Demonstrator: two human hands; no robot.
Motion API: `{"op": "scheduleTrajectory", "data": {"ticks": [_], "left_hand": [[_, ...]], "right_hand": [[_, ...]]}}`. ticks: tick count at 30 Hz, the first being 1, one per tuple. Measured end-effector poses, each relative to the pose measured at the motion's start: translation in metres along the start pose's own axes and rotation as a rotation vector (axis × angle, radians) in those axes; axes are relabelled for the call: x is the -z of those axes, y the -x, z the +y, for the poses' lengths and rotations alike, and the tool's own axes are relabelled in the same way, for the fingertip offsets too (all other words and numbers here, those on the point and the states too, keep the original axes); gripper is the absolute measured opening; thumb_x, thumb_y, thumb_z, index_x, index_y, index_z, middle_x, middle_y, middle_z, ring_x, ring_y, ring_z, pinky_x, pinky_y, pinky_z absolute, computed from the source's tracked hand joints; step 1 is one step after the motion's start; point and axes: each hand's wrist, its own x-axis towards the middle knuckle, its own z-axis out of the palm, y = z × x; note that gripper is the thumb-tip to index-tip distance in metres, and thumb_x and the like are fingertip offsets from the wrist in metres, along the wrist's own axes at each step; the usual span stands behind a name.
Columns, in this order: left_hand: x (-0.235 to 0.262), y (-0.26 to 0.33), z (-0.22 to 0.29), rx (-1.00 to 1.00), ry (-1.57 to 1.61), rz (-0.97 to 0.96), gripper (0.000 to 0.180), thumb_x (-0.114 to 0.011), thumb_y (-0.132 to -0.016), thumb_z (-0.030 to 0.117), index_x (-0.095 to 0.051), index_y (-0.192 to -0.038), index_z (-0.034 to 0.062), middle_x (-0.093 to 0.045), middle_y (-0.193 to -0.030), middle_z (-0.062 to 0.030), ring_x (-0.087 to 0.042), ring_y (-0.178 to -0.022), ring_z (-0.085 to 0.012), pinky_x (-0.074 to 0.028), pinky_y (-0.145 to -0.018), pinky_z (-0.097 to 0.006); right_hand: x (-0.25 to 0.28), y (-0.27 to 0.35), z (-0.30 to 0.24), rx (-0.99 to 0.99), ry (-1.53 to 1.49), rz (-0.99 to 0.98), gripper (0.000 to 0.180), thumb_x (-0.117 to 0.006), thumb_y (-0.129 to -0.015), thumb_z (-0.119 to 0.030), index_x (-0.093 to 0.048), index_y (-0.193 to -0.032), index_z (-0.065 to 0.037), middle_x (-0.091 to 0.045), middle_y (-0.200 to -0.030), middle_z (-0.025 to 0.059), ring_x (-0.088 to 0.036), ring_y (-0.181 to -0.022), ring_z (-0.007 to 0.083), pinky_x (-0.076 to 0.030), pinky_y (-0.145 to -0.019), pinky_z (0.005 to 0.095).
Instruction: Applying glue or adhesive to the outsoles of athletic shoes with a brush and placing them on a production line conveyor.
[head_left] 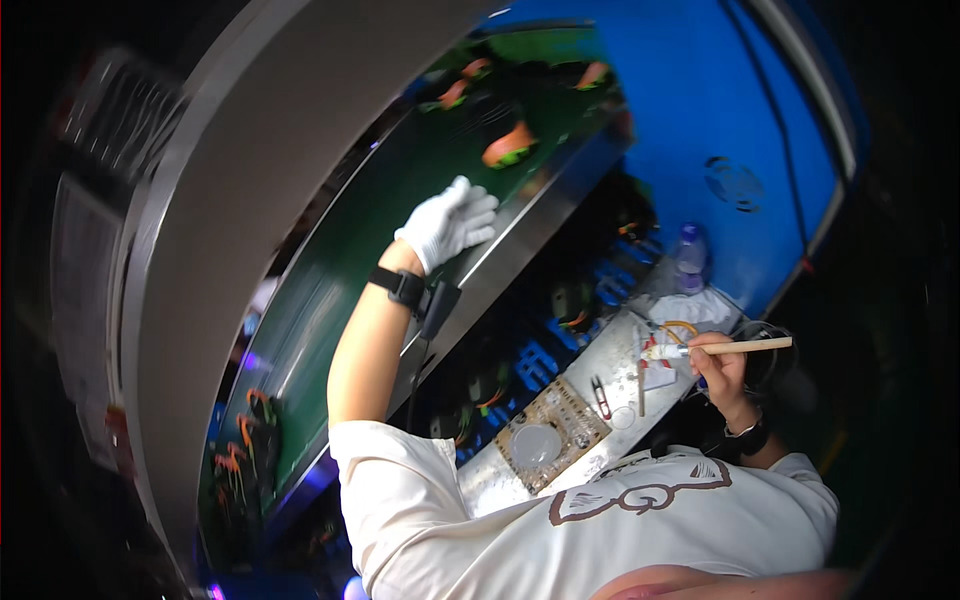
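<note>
My left hand (447,225), in a white glove, reaches over the green conveyor belt (375,230) near its metal edge. Its fingers are stretched out and nothing is in them. Just beyond it on the belt lies a dark shoe with an orange and green part (510,147), slightly blurred. My bare right hand (720,372) is closed around a brush (742,346) with a pale wooden handle. The whitish bristle end points left, over the metal bench. Below the brush, small thread snips (600,397) and a thin stick (641,388) lie on the bench.
A brown patterned board (580,425) bearing a round whitish dish (536,446) rests on the metal bench (625,345). Near the blue panel (720,110) stand a purple-capped bottle (690,260) and a crumpled white bag (697,311). More shoes (262,440) sit at the belt's near left.
</note>
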Motion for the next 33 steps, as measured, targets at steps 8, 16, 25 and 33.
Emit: {"op": "scheduleTrajectory", "data": {"ticks": [8,16,25,33], "left_hand": [[0.166,0.275,-0.07,0.117,-1.272,1.269,0.055,-0.058,-0.075,0.03,-0.043,-0.12,0.0008,-0.053,-0.112,-0.0181,-0.048,-0.108,-0.0307,-0.039,-0.09,-0.034],[0.283,0.46,-0.142,0.615,-1.434,1.679,0.048,-0.058,-0.07,0.014,-0.045,-0.116,0.0118,-0.046,-0.118,-0.0104,-0.046,-0.108,-0.0284,-0.043,-0.087,-0.04],[0.291,0.433,-0.147,0.378,-1.437,1.478,0.025,-0.056,-0.073,0.013,-0.056,-0.097,0.0046,-0.058,-0.096,-0.0197,-0.054,-0.093,-0.0348,-0.043,-0.08,-0.039],[0.214,0.477,-0.131,0.104,-0.66,1.036,0.011,-0.06,-0.066,0.01,-0.061,-0.068,-0.0008,-0.061,-0.071,-0.0053,-0.053,-0.054,-0.0121,-0.043,-0.047,-0.024]], "right_hand": [[-0.112,-0.024,0.025,-0.112,-0.043,-0.379,0.012,-0.057,-0.079,-0.007,-0.055,-0.089,0.0,-0.052,-0.073,0.0031,-0.047,-0.059,0.0066,-0.039,-0.053,0.0185],[-0.177,0.019,0.031,-0.117,-0.053,-0.454,0.013,-0.057,-0.08,-0.007,-0.054,-0.091,0.0,-0.052,-0.074,0.0029,-0.047,-0.059,0.006,-0.039,-0.052,0.0173],[-0.199,0.057,0.027,-0.168,-0.068,-0.426,0.011,-0.056,-0.08,-0.004,-0.054,-0.091,0.0,-0.051,-0.07,0.0022,-0.047,-0.058,0.0058,-0.039,-0.052,0.0175],[-0.218,0.052,0.032,-0.247,-0.054,-0.52,0.011,-0.055,-0.08,-0.001,-0.055,-0.091,0.0,-0.052,-0.071,0.0019,-0.047,-0.059,0.0053,-0.039,-0.053,0.0176]]}}
